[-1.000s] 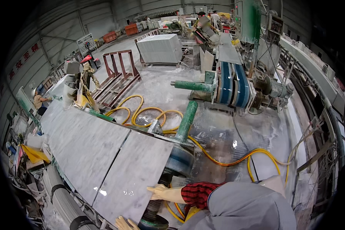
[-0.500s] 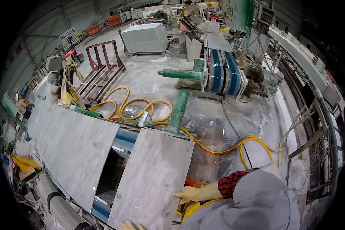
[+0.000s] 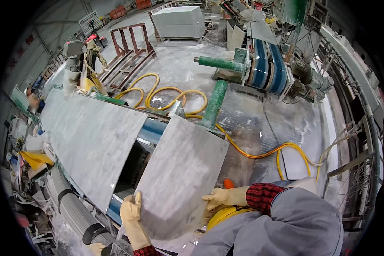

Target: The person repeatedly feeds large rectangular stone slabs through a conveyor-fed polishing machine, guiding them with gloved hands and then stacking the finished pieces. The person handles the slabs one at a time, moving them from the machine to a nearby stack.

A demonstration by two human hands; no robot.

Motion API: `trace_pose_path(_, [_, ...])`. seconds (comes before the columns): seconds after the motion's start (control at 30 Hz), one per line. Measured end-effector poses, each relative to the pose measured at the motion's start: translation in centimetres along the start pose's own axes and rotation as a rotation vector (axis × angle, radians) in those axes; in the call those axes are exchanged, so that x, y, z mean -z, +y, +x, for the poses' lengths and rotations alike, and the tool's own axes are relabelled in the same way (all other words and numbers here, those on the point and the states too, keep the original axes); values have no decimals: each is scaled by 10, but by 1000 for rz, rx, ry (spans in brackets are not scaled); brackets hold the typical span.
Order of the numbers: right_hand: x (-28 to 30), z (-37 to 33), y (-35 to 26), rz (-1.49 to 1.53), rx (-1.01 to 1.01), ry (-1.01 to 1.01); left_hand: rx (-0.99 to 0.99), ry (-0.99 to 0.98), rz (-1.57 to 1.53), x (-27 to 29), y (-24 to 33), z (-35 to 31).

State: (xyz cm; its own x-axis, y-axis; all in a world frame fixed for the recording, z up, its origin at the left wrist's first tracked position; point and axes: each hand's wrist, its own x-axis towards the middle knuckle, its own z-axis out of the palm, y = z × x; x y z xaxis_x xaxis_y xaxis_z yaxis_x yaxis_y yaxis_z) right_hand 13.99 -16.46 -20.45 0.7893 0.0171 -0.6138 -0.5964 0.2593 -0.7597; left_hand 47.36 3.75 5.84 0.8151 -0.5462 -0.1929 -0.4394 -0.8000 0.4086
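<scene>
A grey-white veined marble slab (image 3: 185, 166) lies between my gloved hands. Its near end looks raised, and the far end rests on the conveyor. My left hand (image 3: 132, 215) grips its left edge, thumb on top. On the right edge, my right hand (image 3: 224, 197) is closed, fingers partly hidden beneath the stone. Another pale surface (image 3: 175, 244) shows below the slab's near end. To the left, a larger marble slab (image 3: 96, 136) lies on the conveyor's blue belt (image 3: 152, 130), a dark gap separating the two.
Another gloved hand or loose glove (image 3: 96, 248) shows at the lower left. A yellow hose (image 3: 260, 155) loops over the wet floor beside a green roller post (image 3: 215, 102). Beyond stand a blue-belted conveyor (image 3: 266, 70), a brown metal rack (image 3: 132, 53) and a pale block stack (image 3: 178, 23).
My left hand has come up from the bottom edge onto the slab's left edge. The slab's near end appears lifted. The whole view has shifted, with the scene moving right and upward.
</scene>
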Motion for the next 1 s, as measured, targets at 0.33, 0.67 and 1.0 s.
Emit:
trace_pose_path(0.33, [28, -68, -68, -982, 674, -29, -33, 350, 47, 56, 80, -98])
trace_pose_path(0.67, [228, -191, -193, 221, 453, 438, -118, 562, -462, -43, 258, -24])
trace_pose_path(1.0, [492, -312, -223, 426, 577, 1025, -27, 40, -791, -228, 517, 67])
